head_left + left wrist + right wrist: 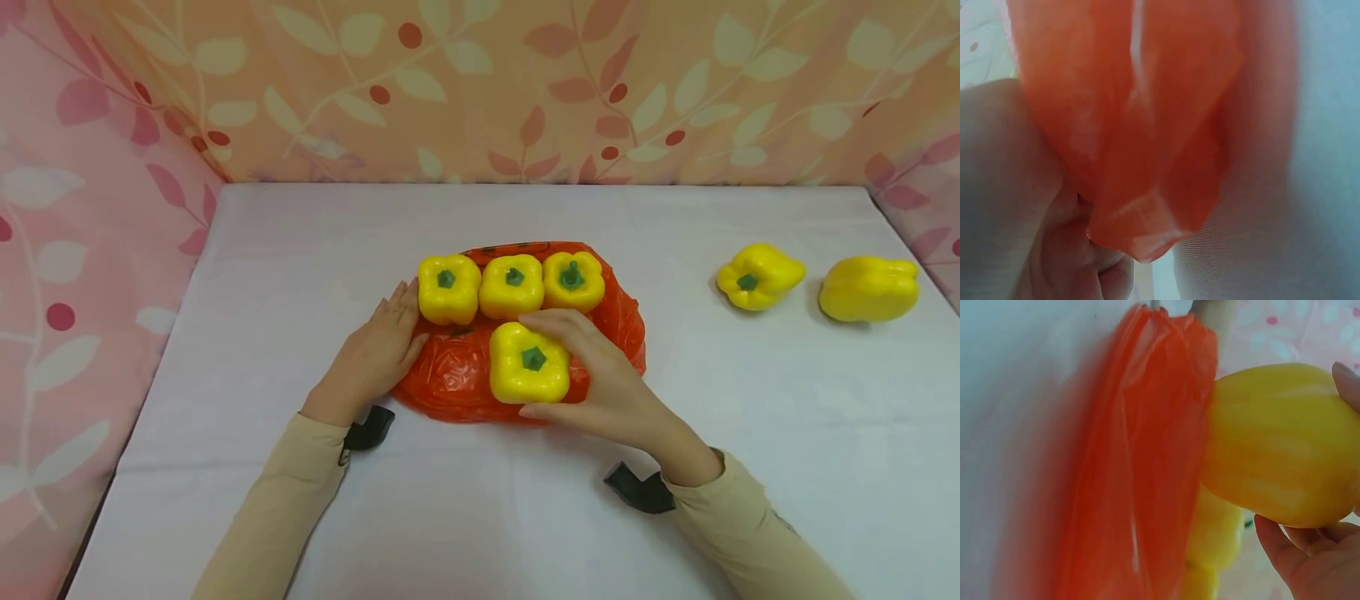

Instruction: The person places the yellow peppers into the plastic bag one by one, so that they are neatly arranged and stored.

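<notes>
A yellow bell pepper [517, 379] with a green stem is held by my right hand [611, 387], thumb on its near side and fingers on its far side. It is over the front part of a red plastic bag [450, 375], which lies flat and crinkled. Three more yellow peppers stand in a row along the bag's back part: a left one [450, 304], a middle one [512, 293] and a right one [573, 287]. My left hand [378, 346] lies with extended fingers along the bag's left edge, fingertips right at the left pepper.
Two other yellow peppers lie apart on the white tabletop [480, 517] at the right: one tilted pepper [765, 271] and one on its side [870, 292]. Patterned curtains [480, 83] border the table at the back and sides. Dark wrist devices [641, 492] sit under both wrists.
</notes>
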{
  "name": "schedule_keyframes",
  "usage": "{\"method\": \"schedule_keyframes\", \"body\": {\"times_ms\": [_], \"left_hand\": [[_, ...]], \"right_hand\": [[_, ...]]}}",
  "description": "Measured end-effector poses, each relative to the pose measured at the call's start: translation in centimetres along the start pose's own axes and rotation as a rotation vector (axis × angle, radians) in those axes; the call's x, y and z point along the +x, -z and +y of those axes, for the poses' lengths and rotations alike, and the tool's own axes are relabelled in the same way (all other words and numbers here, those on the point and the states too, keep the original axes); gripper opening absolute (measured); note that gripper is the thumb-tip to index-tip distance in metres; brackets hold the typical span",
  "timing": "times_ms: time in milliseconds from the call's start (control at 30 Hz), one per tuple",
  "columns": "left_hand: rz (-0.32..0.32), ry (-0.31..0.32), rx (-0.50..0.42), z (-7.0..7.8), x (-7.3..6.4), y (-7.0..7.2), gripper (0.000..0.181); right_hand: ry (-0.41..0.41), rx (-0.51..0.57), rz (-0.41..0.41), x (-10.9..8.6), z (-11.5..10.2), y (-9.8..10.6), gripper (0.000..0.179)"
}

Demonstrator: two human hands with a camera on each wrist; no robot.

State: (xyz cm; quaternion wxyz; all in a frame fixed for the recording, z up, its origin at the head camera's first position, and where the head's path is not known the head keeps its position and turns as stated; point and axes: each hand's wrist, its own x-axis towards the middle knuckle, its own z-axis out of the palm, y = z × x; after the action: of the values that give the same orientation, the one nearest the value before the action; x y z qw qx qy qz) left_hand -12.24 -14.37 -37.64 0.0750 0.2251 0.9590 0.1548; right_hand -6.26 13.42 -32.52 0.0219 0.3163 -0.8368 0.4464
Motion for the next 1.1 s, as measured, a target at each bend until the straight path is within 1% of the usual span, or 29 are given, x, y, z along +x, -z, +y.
{"method": "schedule_keyframes", "body": {"times_ms": [133,267,433,600,800,967,1100], "left_hand": [[0.001,0.005,-0.001,0.1,0.0,0.0,0.067],[0.001,0.011,-0.005,0.1,-0.1,0.0,0.068],[0.005,0.01,0.001,0.2,-0.1,0.0,0.068],[0.008,0.004,-0.003,0.2,-0.1,0.0,0.068],[-0.005,0.015,0.001,0.3,-0.1,0.0,0.068],[-0.018,0.028,0.01,0.4,-0.1,0.1,0.068],[-0.017,0.03,0.009,0.3,-0.1,0.2,0.068]], "right_hand": [[0.033,0.033,-0.01,1.0,0.0,-1.1,0.077],[0.044,0.054,-0.022,1.7,-0.1,-1.9,0.076],[0.042,0.071,-0.041,2.5,0.2,-2.7,0.075],[0.018,0.076,-0.074,3.1,0.5,-3.4,0.075],[-0.007,0.091,-0.112,3.6,0.8,-4.1,0.074],[-0.001,0.067,-0.134,3.7,1.2,-4.8,0.074],[0.007,0.037,-0.142,3.7,1.6,-5.1,0.075]]}}
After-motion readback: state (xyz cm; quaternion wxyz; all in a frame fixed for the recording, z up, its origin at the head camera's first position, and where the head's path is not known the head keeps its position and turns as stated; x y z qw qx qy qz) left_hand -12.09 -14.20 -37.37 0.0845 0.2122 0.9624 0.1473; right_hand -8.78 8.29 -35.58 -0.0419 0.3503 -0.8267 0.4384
